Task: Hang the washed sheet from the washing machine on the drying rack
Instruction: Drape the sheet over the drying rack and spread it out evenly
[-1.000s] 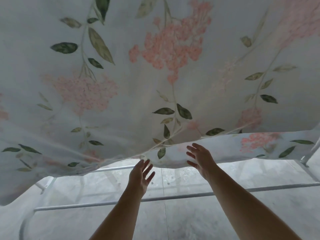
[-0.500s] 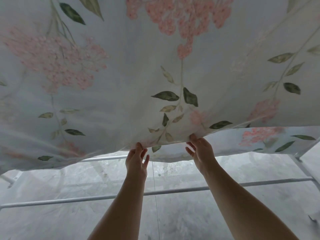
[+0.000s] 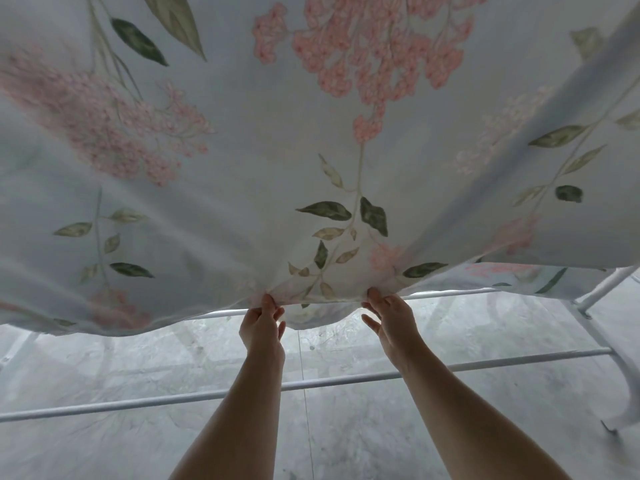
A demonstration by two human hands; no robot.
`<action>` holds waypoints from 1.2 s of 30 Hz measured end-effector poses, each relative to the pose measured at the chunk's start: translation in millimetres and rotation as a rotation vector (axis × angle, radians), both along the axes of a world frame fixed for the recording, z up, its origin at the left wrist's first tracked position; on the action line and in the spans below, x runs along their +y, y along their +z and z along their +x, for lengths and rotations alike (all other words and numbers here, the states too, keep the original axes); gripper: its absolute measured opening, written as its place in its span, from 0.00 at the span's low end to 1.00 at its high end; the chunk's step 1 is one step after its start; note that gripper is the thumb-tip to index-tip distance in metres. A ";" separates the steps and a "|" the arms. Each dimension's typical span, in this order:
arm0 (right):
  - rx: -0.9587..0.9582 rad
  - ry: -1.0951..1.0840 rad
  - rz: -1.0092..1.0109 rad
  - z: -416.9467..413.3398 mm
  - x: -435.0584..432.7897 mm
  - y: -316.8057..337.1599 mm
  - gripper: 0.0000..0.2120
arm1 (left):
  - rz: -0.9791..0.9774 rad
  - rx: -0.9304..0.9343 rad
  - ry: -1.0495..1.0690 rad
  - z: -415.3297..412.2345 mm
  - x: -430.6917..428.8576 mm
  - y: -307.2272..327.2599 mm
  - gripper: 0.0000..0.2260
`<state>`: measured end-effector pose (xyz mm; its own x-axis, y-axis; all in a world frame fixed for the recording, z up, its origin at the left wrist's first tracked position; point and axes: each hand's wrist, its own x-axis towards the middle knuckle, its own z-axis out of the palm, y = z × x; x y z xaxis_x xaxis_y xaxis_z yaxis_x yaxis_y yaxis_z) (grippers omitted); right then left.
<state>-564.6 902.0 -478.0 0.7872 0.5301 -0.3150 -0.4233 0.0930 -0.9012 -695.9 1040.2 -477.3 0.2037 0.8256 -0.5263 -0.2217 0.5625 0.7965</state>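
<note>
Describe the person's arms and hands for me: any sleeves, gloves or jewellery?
The left hand and right hand are ungloved, with no ring, watch or bracelet showing. The left forearm and right forearm are uncovered down to the picture's bottom edge, so no sleeve is in view.

Sheet [image 3: 263,161] blocks everything above; open gap under its hem. Rack rail [image 3: 311,384] crosses below the forearms, rack leg [image 3: 620,358] stands right.
</note>
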 end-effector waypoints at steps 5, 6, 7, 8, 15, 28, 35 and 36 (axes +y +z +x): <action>-0.016 0.152 -0.031 -2.7 6.0 2.5 0.11 | 0.006 0.009 -0.027 0.1 -1.7 -1.2 0.05; -0.040 0.148 -0.060 -7.4 10.4 1.5 0.09 | 0.006 0.015 -0.029 -0.3 -2.2 -1.0 0.05; -0.063 0.127 -0.081 -11.8 14.2 0.3 0.07 | 0.008 0.024 -0.029 -0.7 -2.6 -1.3 0.05; -0.086 0.098 -0.103 -15.6 17.6 -1.6 0.05 | 0.011 0.038 -0.030 -2.0 -2.1 -1.8 0.05; -0.218 -0.015 -0.405 -42.6 -7.1 -50.3 0.06 | 0.029 0.120 -0.049 -5.4 3.3 -6.7 0.07; 0.009 0.047 -0.015 -17.7 27.4 -13.2 0.06 | 0.050 0.182 -0.054 -1.5 3.1 -14.6 0.10; -0.063 0.001 -0.125 -21.9 27.7 -21.6 0.01 | 0.016 0.212 -0.076 -2.1 0.0 -30.3 0.07; -0.064 0.001 -0.113 -21.0 28.1 -22.0 0.01 | 0.021 0.212 -0.073 -0.8 0.9 -30.1 0.08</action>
